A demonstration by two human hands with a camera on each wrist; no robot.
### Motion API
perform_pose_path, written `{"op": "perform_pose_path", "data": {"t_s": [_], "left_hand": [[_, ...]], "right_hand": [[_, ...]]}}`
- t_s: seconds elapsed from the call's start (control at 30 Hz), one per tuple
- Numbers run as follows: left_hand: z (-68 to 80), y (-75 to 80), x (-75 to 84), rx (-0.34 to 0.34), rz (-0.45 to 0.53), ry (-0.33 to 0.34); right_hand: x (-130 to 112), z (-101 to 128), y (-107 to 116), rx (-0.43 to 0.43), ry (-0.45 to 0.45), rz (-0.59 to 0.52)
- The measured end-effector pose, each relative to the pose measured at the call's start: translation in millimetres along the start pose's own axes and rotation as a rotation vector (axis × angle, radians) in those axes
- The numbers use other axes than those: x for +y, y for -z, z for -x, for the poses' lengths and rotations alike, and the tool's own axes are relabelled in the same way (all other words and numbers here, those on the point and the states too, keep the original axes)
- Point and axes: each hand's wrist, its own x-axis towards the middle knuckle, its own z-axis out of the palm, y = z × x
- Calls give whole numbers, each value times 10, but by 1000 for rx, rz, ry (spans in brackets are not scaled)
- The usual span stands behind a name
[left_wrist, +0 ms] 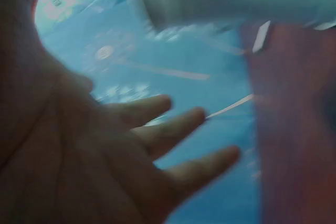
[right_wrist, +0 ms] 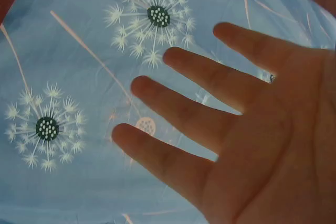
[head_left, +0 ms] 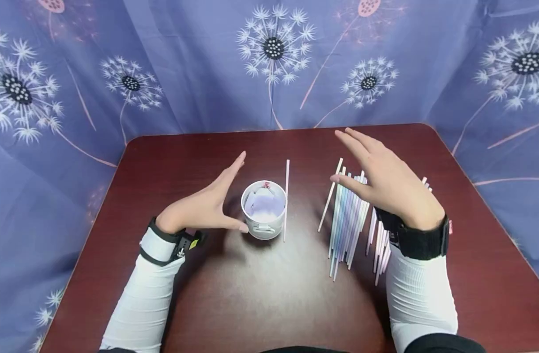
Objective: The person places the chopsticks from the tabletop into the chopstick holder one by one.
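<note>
Two hands over a dark red-brown table (head_left: 260,294) with rounded corners; blue cloth backdrop (head_left: 198,63) printed with white dandelion heads hangs behind and at both sides. White cup (head_left: 264,210) stands upright near the table's middle, pale paper inside; single straw (head_left: 286,198) lies just beside its right flank. Left hand (head_left: 205,206) sits on edge left of the cup, fingers straight, thumb tip at the cup's wall, contact uncertain, holding nothing. Right hand (head_left: 386,179) hovers flat with fingers spread over a loose pile of pastel straws (head_left: 348,223), well apart from the cup, gripping nothing.
</note>
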Motion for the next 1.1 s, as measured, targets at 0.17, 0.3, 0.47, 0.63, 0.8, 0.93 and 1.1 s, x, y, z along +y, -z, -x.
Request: {"op": "perform_pose_path", "data": {"t_s": [0.17, 0.3, 0.47, 0.63, 0.8, 0.93, 1.1], "left_hand": [[91, -237, -149, 55, 48, 25], [125, -408, -217, 110, 62, 47], [115, -541, -211, 113, 162, 59], [74, -596, -216, 134, 168, 65], [21, -652, -261, 139, 196, 92], [5, -724, -270, 123, 313, 142], [-23, -692, -80, 121, 315, 157]], "right_hand": [[63, 18, 184, 6, -86, 14], [233, 51, 340, 4, -150, 36], [574, 320, 434, -15, -249, 104], [924, 840, 288, -30, -316, 178], [1176, 1350, 51, -193, -455, 142], [1240, 1647, -26, -342, -580, 66], [1229, 1865, -101, -444, -692, -22]]}}
